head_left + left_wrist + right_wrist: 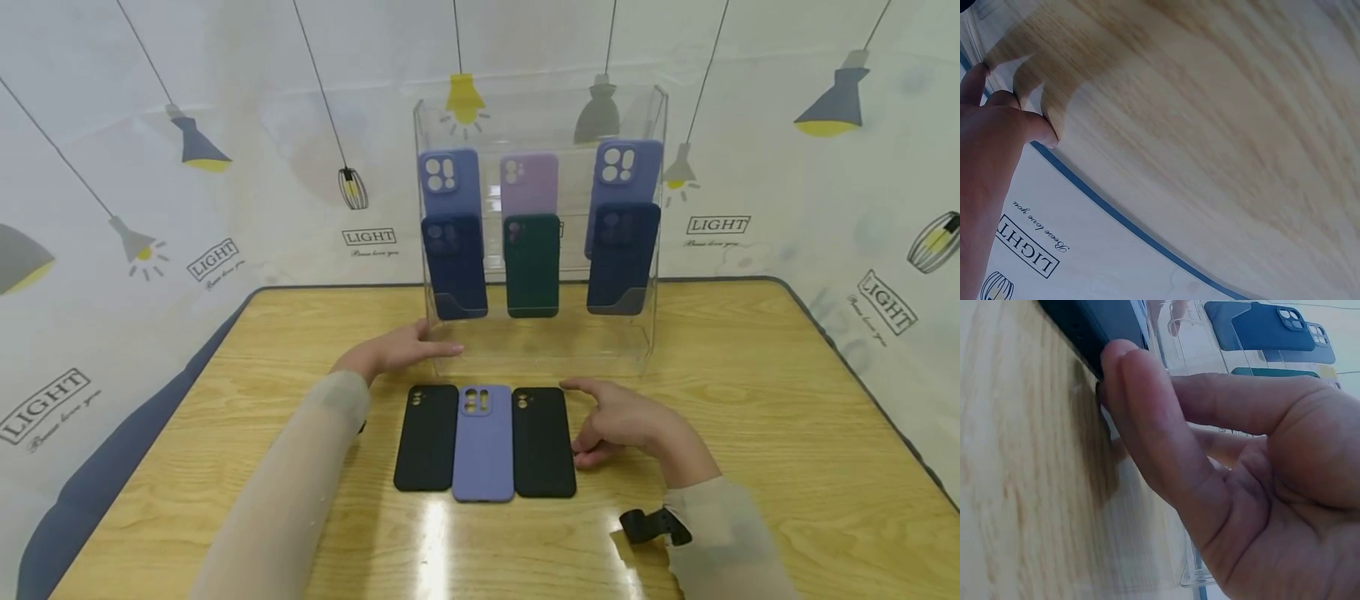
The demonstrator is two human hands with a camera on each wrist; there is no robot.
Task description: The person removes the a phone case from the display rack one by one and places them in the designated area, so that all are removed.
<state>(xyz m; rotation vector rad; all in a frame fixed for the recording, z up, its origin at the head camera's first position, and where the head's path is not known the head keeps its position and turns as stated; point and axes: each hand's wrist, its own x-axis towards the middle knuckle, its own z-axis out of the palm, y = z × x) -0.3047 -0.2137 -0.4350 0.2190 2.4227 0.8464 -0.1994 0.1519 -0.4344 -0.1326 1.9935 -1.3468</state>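
Three phone cases lie side by side on the table: a black case (425,437) at left, a lavender case (483,454) in the middle and another black case (543,442) at right. My right hand (618,417) rests beside the right black case, its index finger extended by the top corner and other fingertips at the side edge. In the right wrist view, fingertips (1150,381) touch the edge of a dark case (1088,331). My left hand (401,346) is at the lower left corner of a clear display stand (525,346), thumb stretched across its front.
The stand bears two tiers of cases: a blue-violet case (465,196), a pink case (528,183) and another blue-violet case (630,179) above; a navy case (457,271), a green case (532,267) and another navy case (622,262) below. Lamp-printed cloth (300,242) surrounds the table.
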